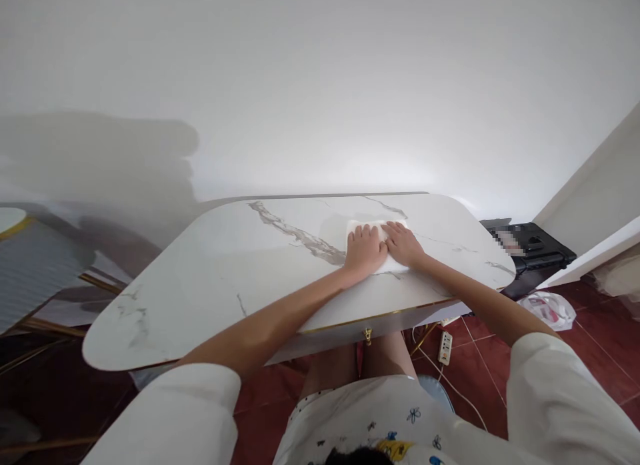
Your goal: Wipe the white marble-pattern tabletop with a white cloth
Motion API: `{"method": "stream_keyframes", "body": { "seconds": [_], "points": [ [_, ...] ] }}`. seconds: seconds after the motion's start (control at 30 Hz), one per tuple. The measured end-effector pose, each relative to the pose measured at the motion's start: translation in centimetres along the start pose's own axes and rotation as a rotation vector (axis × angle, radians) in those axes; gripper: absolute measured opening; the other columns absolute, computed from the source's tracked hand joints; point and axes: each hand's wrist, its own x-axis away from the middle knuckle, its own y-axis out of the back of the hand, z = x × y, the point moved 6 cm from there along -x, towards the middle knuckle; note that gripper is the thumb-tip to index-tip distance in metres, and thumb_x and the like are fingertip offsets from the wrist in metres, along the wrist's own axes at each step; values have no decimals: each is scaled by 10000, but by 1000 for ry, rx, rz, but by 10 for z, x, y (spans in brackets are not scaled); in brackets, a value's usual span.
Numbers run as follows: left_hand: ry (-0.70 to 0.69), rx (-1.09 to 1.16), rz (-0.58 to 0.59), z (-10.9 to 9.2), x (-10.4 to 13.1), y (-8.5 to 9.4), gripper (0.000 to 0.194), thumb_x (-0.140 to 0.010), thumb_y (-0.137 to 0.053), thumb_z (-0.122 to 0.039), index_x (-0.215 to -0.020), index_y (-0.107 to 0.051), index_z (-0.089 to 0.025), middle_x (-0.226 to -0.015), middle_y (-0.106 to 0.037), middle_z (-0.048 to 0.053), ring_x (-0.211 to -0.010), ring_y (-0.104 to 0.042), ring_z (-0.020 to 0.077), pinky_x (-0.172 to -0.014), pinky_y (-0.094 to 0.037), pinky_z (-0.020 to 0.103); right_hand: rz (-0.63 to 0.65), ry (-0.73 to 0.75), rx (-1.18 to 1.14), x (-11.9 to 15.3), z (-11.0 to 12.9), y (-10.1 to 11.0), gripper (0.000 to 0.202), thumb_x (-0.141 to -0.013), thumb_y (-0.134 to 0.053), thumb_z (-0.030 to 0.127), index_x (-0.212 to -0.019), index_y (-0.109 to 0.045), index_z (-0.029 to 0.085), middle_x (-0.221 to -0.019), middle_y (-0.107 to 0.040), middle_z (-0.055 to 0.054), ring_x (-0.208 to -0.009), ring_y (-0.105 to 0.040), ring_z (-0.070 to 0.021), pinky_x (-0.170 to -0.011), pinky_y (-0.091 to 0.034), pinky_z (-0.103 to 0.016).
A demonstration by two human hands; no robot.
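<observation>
Pressing palms-down, our left grip and right grip nearly meet, fingers loosely extended, no pinch visible; the white cloth lies directly beneath both, neither nearer; its long axis we cannot tell; the table stretches farther leftward of them.

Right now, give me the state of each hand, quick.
Left hand: open, palm down on the white cloth.
Right hand: open, palm down on the same cloth.
</observation>
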Motion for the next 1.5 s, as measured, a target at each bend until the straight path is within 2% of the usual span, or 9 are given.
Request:
{"method": "stream_keyframes", "body": {
  "seconds": [0.1, 0.27, 0.43, 0.57, 0.83, 1.0, 1.13, 1.3, 1.5],
  "points": [
    [25, 9, -11, 13, -34, -7, 379, -917, -387, -279, -1222, -573, -152, -1286, -592, 156, -1252, -475, 320, -1053, -371, 451, -9, 20, 9, -38, -12, -8, 512, -948, -279, 199, -1408, -492, 130, -1489, -489, -124, -1348, -434, -272, -1097, -380, -432],
    [58, 20, -30, 31, -81, -18, 364, -923, -378, -298, -1193, -575, -152, -1277, -596, 152, -1227, -482, 315, -1037, -363, 448, -3, 36, 27, -92, -30, -20, 525, -967, -265, 216, -1457, -437, 132, -1538, -436, -117, -1399, -383, -284, -1118, -357, -478],
    [84, 46, -30, 42, -112, -26, 382, -916, -377, -287, -1214, -568, -142, -1286, -595, 156, -1241, -475, 303, -1046, -349, 437, 16, 34, -3, -127, -45, -28, 537, -977, -260, 213, -1474, -420, 86, -1559, -404, -127, -1432, -347, -276, -1166, -300, -429],
    [88, 59, -38, 47, -131, -31, 391, -923, -377, -308, -1221, -565, -137, -1302, -590, 163, -1247, -472, 312, -1048, -342, 443, -3, 28, -22, -146, -55, -31, 528, -973, -280, 203, -1468, -437, 103, -1553, -420, -110, -1431, -356, -262, -1172, -298, -420],
    [88, 73, -38, 54, -159, -37, 387, -920, -374, -319, -1198, -576, -142, -1304, -599, 160, -1246, -478, 315, -1048, -342, 438, -4, -9, -75, -171, -67, -32, 534, -966, -288, 218, -1464, -448, 108, -1543, -438, -95, -1422, -371, -245, -1191, -279, -410],
    [85, 70, -30, 58, -173, -42, 389, -918, -369, -318, -1189, -582, -139, -1301, -605, 169, -1241, -489, 318, -1041, -346, 444, -5, -32, -96, -181, -72, -31, 529, -960, -282, 223, -1441, -479, 128, -1524, -466, -85, -1409, -393, -238, -1174, -312, -413],
    [80, 67, -41, 60, -178, -45, 398, -914, -371, -323, -1182, -590, -127, -1268, -622, 170, -1210, -511, 320, -1032, -352, 442, -10, -24, -94, -186, -74, -33, 523, -958, -282, 217, -1433, -490, 145, -1513, -483, -67, -1402, -406, -226, -1176, -310, -403],
    [84, 44, -44, 60, -179, -48, 393, -927, -347, -316, -1181, -587, -137, -1282, -614, 172, -1230, -495, 329, -1029, -343, 459, -23, 2, -85, -188, -75, -36, 517, -965, -283, 214, -1425, -492, 106, -1514, -478, -99, -1406, -403, -233, -1190, -284, -394],
    [96, -14, 12, 46, -186, -55, 431, -945, -329, -342, -1232, -569, -129, -1317, -590, 181, -1236, -494, 337, -1014, -354, 461, -8, 0, -89, -185, -89, -33, 517, -968, -279, 200, -1426, -498, 101, -1516, -476, -101, -1416, -397, -225, -1186, -292, -381]
  ]
}}
